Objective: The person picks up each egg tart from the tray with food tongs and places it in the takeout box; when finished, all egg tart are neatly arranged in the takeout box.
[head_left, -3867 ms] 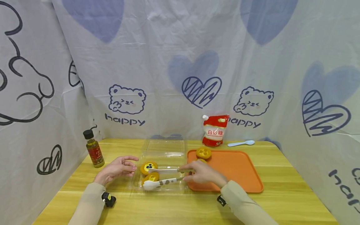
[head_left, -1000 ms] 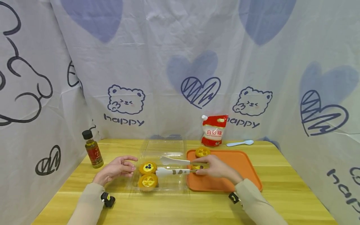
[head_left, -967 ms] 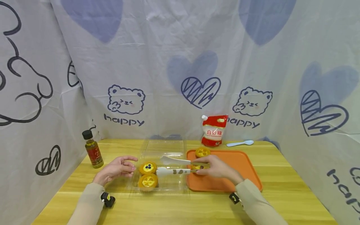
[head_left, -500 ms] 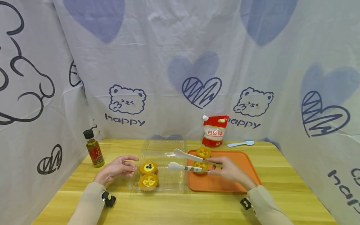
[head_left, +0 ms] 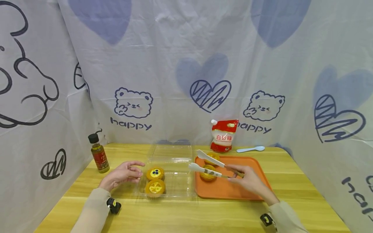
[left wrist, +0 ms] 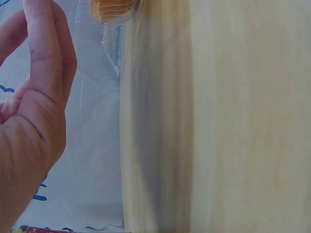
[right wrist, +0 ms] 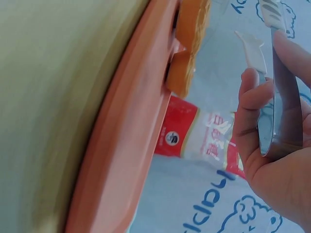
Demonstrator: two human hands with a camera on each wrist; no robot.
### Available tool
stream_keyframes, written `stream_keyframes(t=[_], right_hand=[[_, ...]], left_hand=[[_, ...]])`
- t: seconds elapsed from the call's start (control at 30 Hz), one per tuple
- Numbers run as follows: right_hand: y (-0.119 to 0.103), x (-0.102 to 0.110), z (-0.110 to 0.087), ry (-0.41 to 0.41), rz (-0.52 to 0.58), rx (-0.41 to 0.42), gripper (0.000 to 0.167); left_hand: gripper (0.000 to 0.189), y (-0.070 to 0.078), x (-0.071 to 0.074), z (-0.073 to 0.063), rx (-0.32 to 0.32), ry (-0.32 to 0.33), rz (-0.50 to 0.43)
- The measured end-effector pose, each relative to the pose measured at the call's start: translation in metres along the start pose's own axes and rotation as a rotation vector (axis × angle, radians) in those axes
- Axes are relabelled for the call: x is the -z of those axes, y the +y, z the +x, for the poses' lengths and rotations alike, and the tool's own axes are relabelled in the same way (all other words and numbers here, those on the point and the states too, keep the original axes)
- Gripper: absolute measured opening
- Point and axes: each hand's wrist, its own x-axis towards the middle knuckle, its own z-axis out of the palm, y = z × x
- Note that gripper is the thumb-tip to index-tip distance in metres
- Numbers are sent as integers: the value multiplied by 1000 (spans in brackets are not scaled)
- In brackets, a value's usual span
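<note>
My right hand (head_left: 247,179) holds a pair of tongs (head_left: 212,172) with white tips and metal arms (right wrist: 286,111). The tips are spread with nothing between them, over the tray's left side. Below them, two egg tarts sit on the orange tray (head_left: 233,187): a front one (head_left: 207,177) and a back one (head_left: 214,155), partly covered by the tongs. My left hand (head_left: 125,174), fingers loosely bent, is at the left side of an opened clear plastic box (head_left: 180,184). Inside the box, a blueberry-topped tart (head_left: 155,173) lies behind a yellow-topped tart (head_left: 155,188).
The box's raised lid (head_left: 170,152) leans toward the back. A red and white sugar pouch (head_left: 223,136) stands behind the tray, with a pale blue spoon (head_left: 250,149) to its right. At the left stands a black-capped bottle (head_left: 99,155). A printed cloth (head_left: 169,97) encloses the table.
The tongs have left the yellow-topped tart, which now lies flat in the box. My right hand has carried them rightward over the tray. The left hand has stayed in place.
</note>
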Motion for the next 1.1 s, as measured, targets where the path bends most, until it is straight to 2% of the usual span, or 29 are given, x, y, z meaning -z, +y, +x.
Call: stream_keyframes(t=[0.13, 0.33, 0.63, 1.1], right_hand=[[7, 6, -6, 3, 5, -30, 49], [20, 12, -12, -11, 12, -7, 52], [32, 17, -15, -29, 34, -50, 53], [37, 28, -14, -141, 2, -39, 53]], left_hand=[[60, 0, 0, 0, -1, -2, 3], [63, 0, 0, -1, 4, 5, 15], [63, 0, 0, 0, -7, 5, 12], [62, -2, 2, 1, -15, -13, 21]])
